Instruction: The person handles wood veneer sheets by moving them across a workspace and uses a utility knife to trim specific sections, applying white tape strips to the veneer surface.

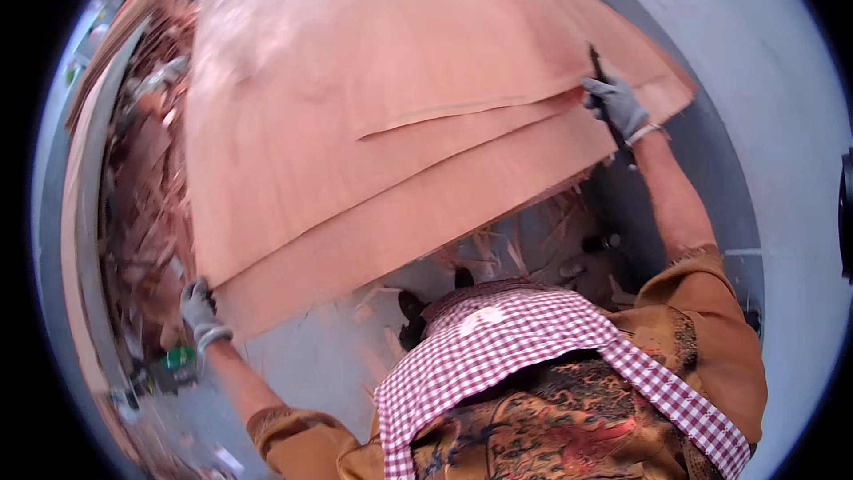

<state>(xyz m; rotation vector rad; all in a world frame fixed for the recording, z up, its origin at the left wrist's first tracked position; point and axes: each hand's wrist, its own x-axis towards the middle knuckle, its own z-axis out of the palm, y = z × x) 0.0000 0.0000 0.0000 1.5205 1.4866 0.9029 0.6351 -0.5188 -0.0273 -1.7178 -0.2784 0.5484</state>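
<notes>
Large reddish-tan wood veneer sheets (355, 53) lie stacked in front of me, their near edges staggered. At the near left corner, my left hand (203, 309), in a grey glove, is closed on the edge of an upper veneer sheet. Far to the right, my right hand (617, 107), also gloved in grey, is closed round a long, thin, dark tool (609, 120). The tool's exact kind does not show clearly. That hand is at the right end of a raised veneer edge; whether its fingers also pinch the sheet is hidden.
Torn veneer scraps (151, 187) are heaped along the left side, beside a long pale board (82, 240). More splinters (506, 244) litter the grey floor below the stack's near edge. A dark bottle-like object (601, 242) lies near the right. A pale wall (755, 53) curves along the right.
</notes>
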